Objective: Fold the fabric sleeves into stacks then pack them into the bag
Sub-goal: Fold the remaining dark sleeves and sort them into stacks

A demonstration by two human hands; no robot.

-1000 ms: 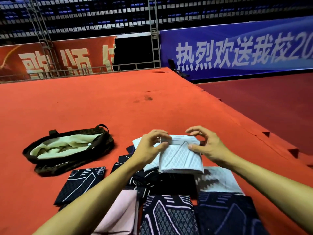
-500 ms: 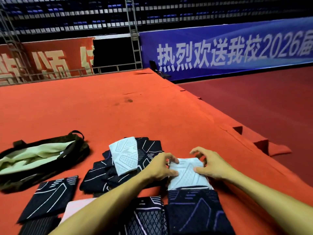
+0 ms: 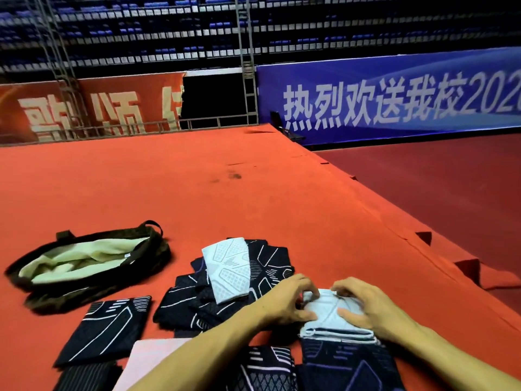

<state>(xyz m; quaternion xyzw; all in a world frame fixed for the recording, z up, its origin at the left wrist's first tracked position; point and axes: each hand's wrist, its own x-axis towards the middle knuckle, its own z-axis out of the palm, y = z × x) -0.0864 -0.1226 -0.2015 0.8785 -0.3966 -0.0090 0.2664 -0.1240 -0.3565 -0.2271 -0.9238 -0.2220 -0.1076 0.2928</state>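
The red carpet (image 3: 197, 193) carries everything. The bag (image 3: 93, 286) lies on its side well to the left, its long axis running left to right and its pale-lined mouth gaping. Between it and the hands sits the pile of dark sleeves (image 3: 197, 300). On the right, the folded white sleeve (image 3: 329, 317) rests on a navy sleeve (image 3: 346, 362). The left hand (image 3: 284, 303) pinches its far left corner, and the right hand (image 3: 369, 309) curls over its right side. Packing would likely mean carrying it leftward across the pile; the left hand is nearer.
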